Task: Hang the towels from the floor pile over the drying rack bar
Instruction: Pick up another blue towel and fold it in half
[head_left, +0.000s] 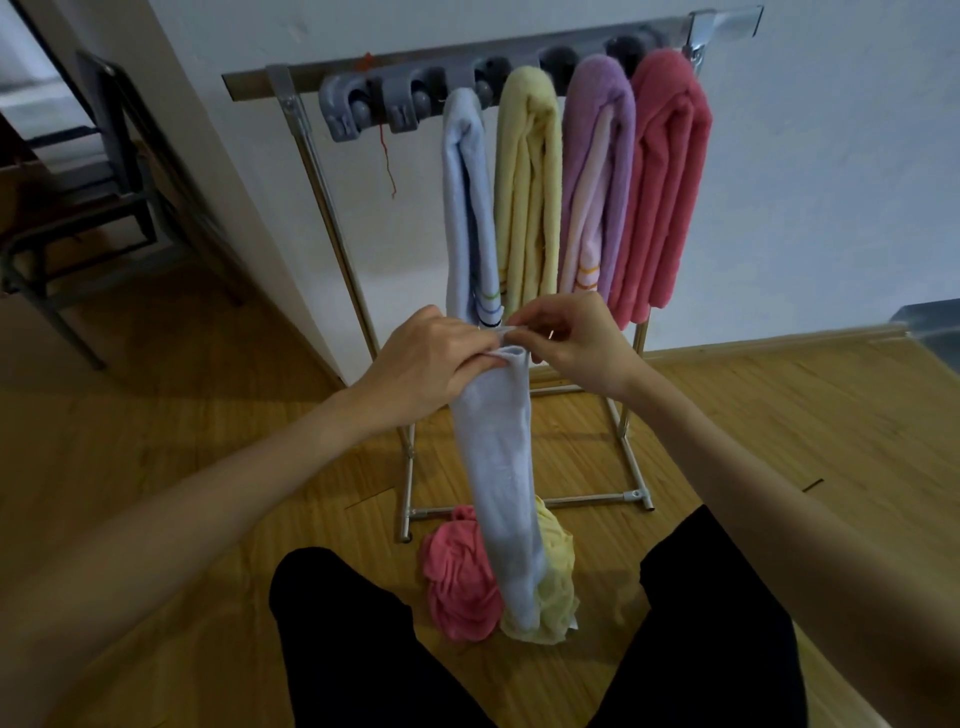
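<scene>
Wood-plank floor (779, 415), white wall behind, person kneeling w/ dark trousers at frame bottom. Nearest: floor pile btwn the knees, a crumpled pink towel (457, 587) and a pale yellow towel (556, 587), both soft terry, bunched, touching each other.

Rising out of that pile is the light blue towel (498, 467), thin, smooth-looking, gathered into a long narrow strip. Its long axis runs near vertical, lower end on the pile, top end at the hands. Left hand (431, 358) has fingers curled round the strip's upper part; right hand (571, 338) pinches the top hem w/ fingertips. Both hands sit close together at the same height, neither clearly nearer the rack.

Key relation: the drying rack bar (467, 57) lies straight ahead and well above the hands, running left-right, i.e. crosswise to the towel's axis. My read: the strip needs lifting up and fwd, then draping over.

Far: four towels already hung, packed side by side, pale blue hung towel (465, 208), yellow hung towel (527, 182), purple hung towel (597, 171), coral hung towel (667, 176), thicker pile, folded double. Free bar space looks to be at left, by the grey plastic clips (374, 109). Metal tube frame, shiny. Dark chair (104, 182) far left.
</scene>
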